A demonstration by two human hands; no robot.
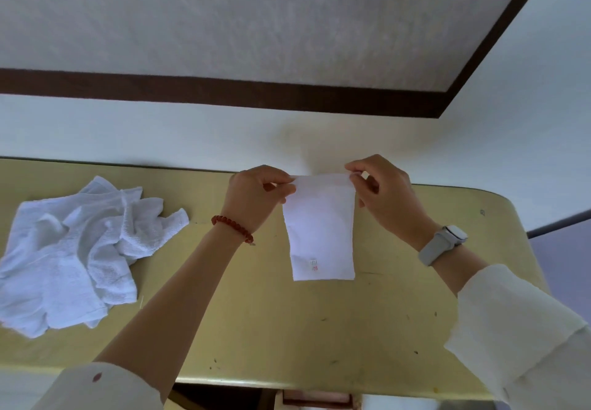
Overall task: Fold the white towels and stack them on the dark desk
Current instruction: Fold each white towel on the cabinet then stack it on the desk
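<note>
- Above the middle of the table (287, 329), held up in the air: one white towel (321, 233), already folded narrow, hanging as a flat strip with a small tag near its lower edge.
- Left hand (256, 196): I see thumb and fingers pinching the towel's upper left corner, closed on the cloth. A red bead bracelet (232, 227) sits on that wrist.
- Right hand (380, 192): fingers pinching the upper right corner likewise, curled tight on the hem. A pale watch (443, 243) sits on that wrist.
- On the table's left part, well apart from the held piece: a rumpled pile of towels (73, 256), unfolded, several pieces overlapping.
- Handling, as I judge it: light, soft, limp terry; no stiffness, so it droops from whatever point holds it. Not fragile, not slippery.
- Where to take hold: the two top corners, as now, to keep the edges square; pinch through all layers or the fold slides apart.
- No finished stack is in view.
</note>
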